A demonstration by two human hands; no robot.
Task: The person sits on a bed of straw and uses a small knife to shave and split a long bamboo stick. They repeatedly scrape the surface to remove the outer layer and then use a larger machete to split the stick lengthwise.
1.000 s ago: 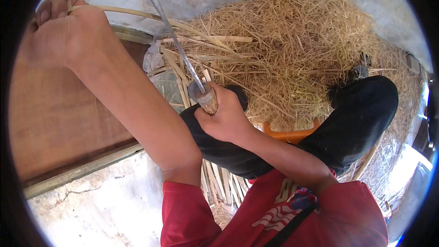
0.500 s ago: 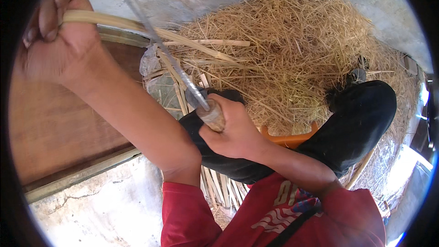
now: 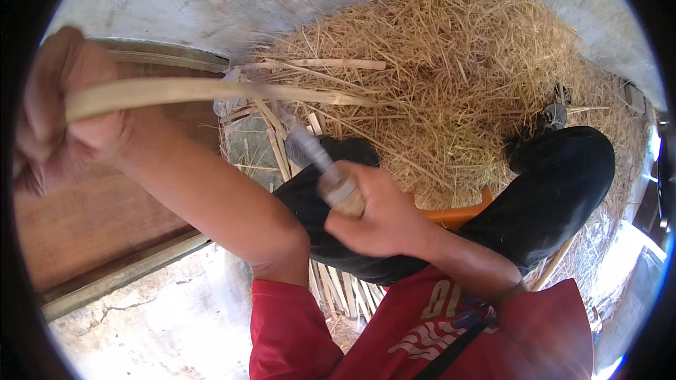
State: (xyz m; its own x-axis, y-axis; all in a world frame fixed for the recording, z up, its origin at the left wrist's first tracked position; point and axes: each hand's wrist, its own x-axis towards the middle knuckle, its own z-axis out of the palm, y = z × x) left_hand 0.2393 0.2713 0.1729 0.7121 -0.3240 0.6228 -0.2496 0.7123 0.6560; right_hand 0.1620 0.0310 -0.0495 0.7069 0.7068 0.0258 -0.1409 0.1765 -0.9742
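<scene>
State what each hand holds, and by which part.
Left hand: long pale wooden strip, near one end. Right hand: grey metal knife, by its round brown handle.

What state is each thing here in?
Pale, flat, wood-like strip: held out, slightly bowed.
Grey metal-bladed tool with thick, round handle: slanted, blade blurred.
Left hand: closed on the strip, blurred.
Right hand: closed around the tool's handle.
Golden straw-like pile: loosely heaped.
Black trousers: worn, knees bent apart.
Curved orange object: partly hidden.

L hand [image 3: 53, 109] w/ strip [image 3: 193, 90] now lower
</scene>
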